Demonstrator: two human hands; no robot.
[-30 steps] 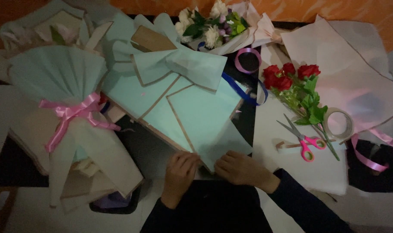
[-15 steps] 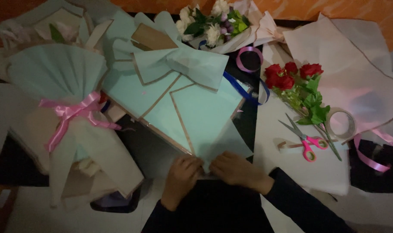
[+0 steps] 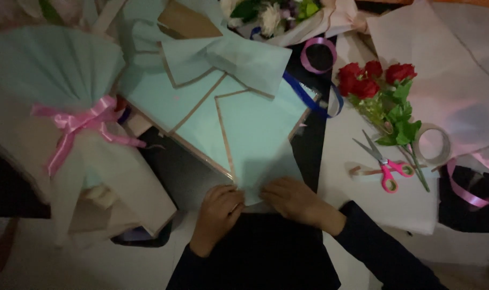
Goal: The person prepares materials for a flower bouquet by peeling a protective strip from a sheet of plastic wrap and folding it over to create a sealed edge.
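Hands, left point(image 3: 217, 212) and right point(image 3: 293, 200), seemingly pinch thin mint wrapping paper point(image 3: 255, 134), grip closed on its pointed corner.

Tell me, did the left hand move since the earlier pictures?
Cannot tell. The camera itself shifted, and the left hand still presses the bottom tip of the mint paper, as far from the scissors as before.

Head-worn view, steeply downward, close
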